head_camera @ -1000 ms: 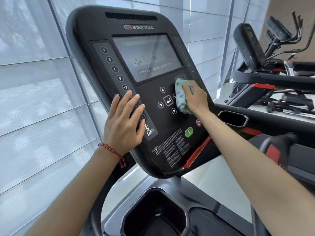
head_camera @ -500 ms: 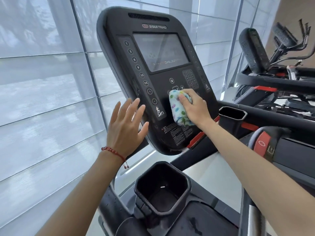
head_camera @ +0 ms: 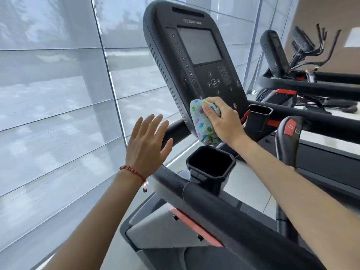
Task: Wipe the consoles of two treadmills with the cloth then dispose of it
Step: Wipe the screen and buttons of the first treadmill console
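Note:
The near treadmill's black console fills the upper middle of the head view, its screen dark. My right hand grips a bunched pale cloth with coloured spots and presses it against the console's lower left edge. My left hand hovers in the air to the left of the console, fingers spread and straight, touching nothing. A second treadmill's console stands at the far right, seen from the side.
A black cup holder sits just below the cloth, and another cup holder to the right. The treadmill's thick handrail crosses in front of me. Window blinds cover the left. A red stop button is on a grip at right.
My right hand has slid the cloth down from the keypad to the console's lower edge. My left hand has come off the console's left side and now hangs free. I have stepped back.

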`<state>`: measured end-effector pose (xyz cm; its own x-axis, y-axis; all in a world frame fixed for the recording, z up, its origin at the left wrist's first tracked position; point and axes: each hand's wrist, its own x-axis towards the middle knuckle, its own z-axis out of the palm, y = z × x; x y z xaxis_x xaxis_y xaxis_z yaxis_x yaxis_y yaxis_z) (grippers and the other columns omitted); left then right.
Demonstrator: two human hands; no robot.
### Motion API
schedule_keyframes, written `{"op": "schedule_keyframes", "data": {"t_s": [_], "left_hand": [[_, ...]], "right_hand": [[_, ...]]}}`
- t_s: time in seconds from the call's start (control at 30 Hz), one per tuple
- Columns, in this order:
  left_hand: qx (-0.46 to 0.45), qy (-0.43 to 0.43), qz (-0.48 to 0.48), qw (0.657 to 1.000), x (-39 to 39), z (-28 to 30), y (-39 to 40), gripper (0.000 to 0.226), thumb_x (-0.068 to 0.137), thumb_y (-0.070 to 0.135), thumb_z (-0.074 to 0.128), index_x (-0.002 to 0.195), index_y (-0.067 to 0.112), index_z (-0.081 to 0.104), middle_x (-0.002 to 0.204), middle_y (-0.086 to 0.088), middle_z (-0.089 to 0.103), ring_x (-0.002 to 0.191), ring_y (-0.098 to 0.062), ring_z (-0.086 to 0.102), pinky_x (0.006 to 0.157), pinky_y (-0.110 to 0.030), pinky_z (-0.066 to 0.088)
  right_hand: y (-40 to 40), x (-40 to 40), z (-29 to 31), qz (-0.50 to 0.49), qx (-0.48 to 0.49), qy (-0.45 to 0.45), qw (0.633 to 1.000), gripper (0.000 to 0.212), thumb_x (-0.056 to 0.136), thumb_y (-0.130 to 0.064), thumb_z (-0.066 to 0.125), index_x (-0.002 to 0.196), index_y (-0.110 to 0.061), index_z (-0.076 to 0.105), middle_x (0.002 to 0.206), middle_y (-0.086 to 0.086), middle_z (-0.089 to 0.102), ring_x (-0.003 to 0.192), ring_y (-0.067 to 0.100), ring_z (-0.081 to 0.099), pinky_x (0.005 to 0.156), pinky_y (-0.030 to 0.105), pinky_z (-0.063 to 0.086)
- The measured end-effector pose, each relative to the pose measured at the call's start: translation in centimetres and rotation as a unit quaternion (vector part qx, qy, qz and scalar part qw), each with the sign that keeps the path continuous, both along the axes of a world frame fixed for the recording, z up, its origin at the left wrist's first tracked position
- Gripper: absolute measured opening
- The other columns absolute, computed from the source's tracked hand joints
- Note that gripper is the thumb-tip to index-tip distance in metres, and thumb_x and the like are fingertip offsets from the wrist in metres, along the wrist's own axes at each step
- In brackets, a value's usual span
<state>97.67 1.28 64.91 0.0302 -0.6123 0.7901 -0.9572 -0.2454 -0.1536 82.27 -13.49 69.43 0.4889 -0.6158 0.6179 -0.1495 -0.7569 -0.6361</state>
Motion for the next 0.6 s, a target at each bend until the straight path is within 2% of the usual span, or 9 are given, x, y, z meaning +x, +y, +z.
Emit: {"op": "schedule_keyframes", "data": {"t_s": [0.07, 0.1, 0.17, 0.2, 0.37, 0.53, 0.6], "left_hand": [[0.004, 0.010, -0.010, 1.000, -0.4, -0.6, 1.5, 0.044, 0.089, 0.032, 0.043, 0.115, 0.001, 0.060, 0.123, -0.018, 0.057, 0.117, -0.036, 0.049, 0.105, -0.047, 0.031], [0.008, 0.013, -0.015, 1.000, -0.7, -1.0, 2.2, 0.043, 0.089, 0.032, 0.044, 0.115, 0.001, 0.060, 0.123, -0.018, 0.057, 0.117, -0.036, 0.048, 0.106, -0.047, 0.030], [0.017, 0.015, -0.022, 0.999, -1.4, -1.6, 3.4, 0.043, 0.089, 0.032, 0.044, 0.116, 0.001, 0.059, 0.122, -0.017, 0.057, 0.118, -0.035, 0.047, 0.106, -0.045, 0.028], [0.020, 0.017, -0.026, 0.999, -1.8, -1.8, 4.0, 0.043, 0.089, 0.032, 0.044, 0.116, 0.002, 0.059, 0.122, -0.017, 0.057, 0.118, -0.034, 0.046, 0.107, -0.045, 0.027], [0.034, 0.044, -0.040, 0.998, -4.8, -3.4, 7.2, 0.044, 0.090, 0.033, 0.044, 0.116, 0.001, 0.060, 0.123, -0.018, 0.057, 0.119, -0.033, 0.046, 0.107, -0.044, 0.027], [0.034, 0.052, -0.049, 0.997, -8.6, -5.5, 10.9, 0.041, 0.089, 0.031, 0.047, 0.113, 0.000, 0.061, 0.120, -0.018, 0.059, 0.116, -0.033, 0.048, 0.108, -0.039, 0.025], [0.038, 0.062, -0.042, 0.996, -10.3, -6.8, 12.6, 0.041, 0.090, 0.031, 0.047, 0.113, 0.000, 0.061, 0.121, -0.018, 0.058, 0.116, -0.033, 0.048, 0.106, -0.042, 0.028]], "right_hand": [[2.4, -0.9, -0.7, -0.010, 0.015, -0.003, 1.000, 0.027, 0.094, -0.033, 0.048, 0.112, -0.016, 0.057, 0.095, -0.007, 0.060, 0.088, 0.011, 0.058, 0.065, 0.001, 0.043], [3.6, -1.4, -1.1, -0.012, 0.025, -0.004, 1.000, 0.026, 0.094, -0.034, 0.048, 0.111, -0.017, 0.057, 0.095, -0.007, 0.061, 0.088, 0.012, 0.059, 0.068, 0.004, 0.044], [5.7, -2.3, -1.8, -0.019, 0.038, -0.002, 0.999, 0.025, 0.094, -0.035, 0.048, 0.110, -0.018, 0.058, 0.094, -0.007, 0.062, 0.091, 0.014, 0.061, 0.075, 0.019, 0.050], [6.7, -2.8, -2.2, -0.026, 0.042, 0.000, 0.999, 0.025, 0.094, -0.035, 0.048, 0.110, -0.018, 0.058, 0.094, -0.007, 0.062, 0.091, 0.015, 0.061, 0.076, 0.022, 0.050], [11.1, -5.4, -4.6, -0.054, 0.049, 0.008, 0.997, 0.025, 0.095, -0.034, 0.047, 0.111, -0.017, 0.057, 0.097, -0.001, 0.065, 0.087, 0.013, 0.059, 0.063, 0.005, 0.043], [15.3, -9.1, -7.1, -0.062, 0.066, 0.001, 0.996, 0.027, 0.095, -0.034, 0.047, 0.114, -0.017, 0.056, 0.101, 0.000, 0.065, 0.088, 0.011, 0.059, 0.062, 0.000, 0.042], [17.2, -11.0, -8.1, -0.063, 0.076, -0.006, 0.995, 0.027, 0.094, -0.033, 0.047, 0.113, -0.017, 0.056, 0.097, -0.004, 0.063, 0.087, 0.009, 0.057, 0.063, 0.000, 0.041]]}}
